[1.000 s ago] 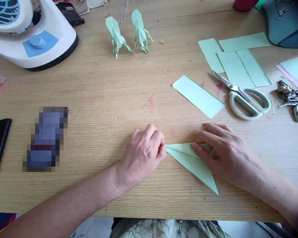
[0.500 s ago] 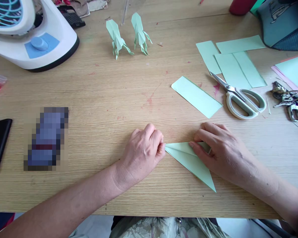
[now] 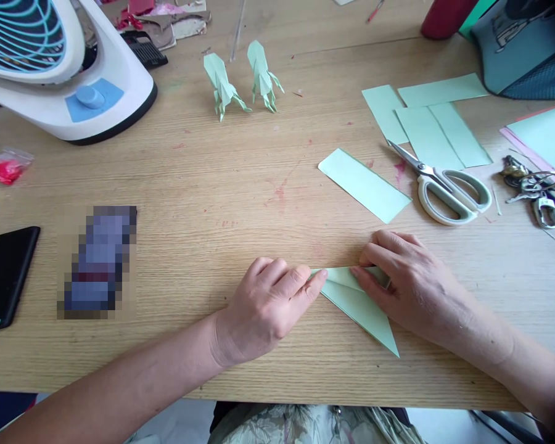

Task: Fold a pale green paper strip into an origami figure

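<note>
A pale green folded paper triangle (image 3: 358, 302) lies flat on the wooden table (image 3: 203, 185) near its front edge. My left hand (image 3: 268, 302) rests beside it, its fingers stretched out and lying on the paper's left tip. My right hand (image 3: 409, 283) lies flat over the paper's upper right part, fingertips pressing on a fold. Two finished green origami figures (image 3: 240, 80) stand at the far middle of the table.
A loose green strip (image 3: 363, 184) lies above my right hand, with scissors (image 3: 444, 185), more green strips (image 3: 425, 120) and keys (image 3: 534, 188) to the right. A white fan (image 3: 60, 68) stands far left; a black phone (image 3: 7, 274) and a blurred-out object (image 3: 99, 262) lie at left.
My left hand has gone from a closed fist at the paper's tip to fingers stretched over that tip. The right hand has stayed pressed on the paper.
</note>
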The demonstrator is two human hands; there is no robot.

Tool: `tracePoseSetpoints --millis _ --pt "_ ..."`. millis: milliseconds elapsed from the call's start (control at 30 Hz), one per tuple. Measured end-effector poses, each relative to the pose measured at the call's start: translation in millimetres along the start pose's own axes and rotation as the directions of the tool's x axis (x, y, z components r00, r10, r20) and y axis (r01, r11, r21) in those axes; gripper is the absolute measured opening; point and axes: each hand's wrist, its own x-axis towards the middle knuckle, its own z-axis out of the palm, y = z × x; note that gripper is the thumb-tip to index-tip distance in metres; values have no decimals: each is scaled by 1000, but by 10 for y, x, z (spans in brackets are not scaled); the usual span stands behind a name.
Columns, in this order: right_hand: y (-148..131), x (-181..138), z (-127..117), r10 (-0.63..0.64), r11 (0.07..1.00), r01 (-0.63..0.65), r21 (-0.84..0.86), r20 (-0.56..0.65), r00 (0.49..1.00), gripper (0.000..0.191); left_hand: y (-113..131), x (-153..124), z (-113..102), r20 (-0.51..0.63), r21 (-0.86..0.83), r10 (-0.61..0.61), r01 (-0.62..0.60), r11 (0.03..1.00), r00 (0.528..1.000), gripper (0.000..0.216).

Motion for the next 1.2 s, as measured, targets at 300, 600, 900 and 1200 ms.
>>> tracePoseSetpoints --millis 300,600,900,1200 --pt "5 1 -1 -10 1000 10 -8 -7 1000 19 95 -144 -43 207 47 -7 -3 999 978 49" --pt "18 -1 -6 -22 1000 22 9 3 1000 19 121 -145 -87 214 133 4 -33 991 977 47" --pt "18 -1 -8 -21 1000 21 10 5 1000 20 184 -160 -117 234 277 -6 -61 959 972 37" --pt "26 -4 -9 -22 999 21 29 13 1000 19 213 -143 -130 247 273 -54 -16 962 968 40"
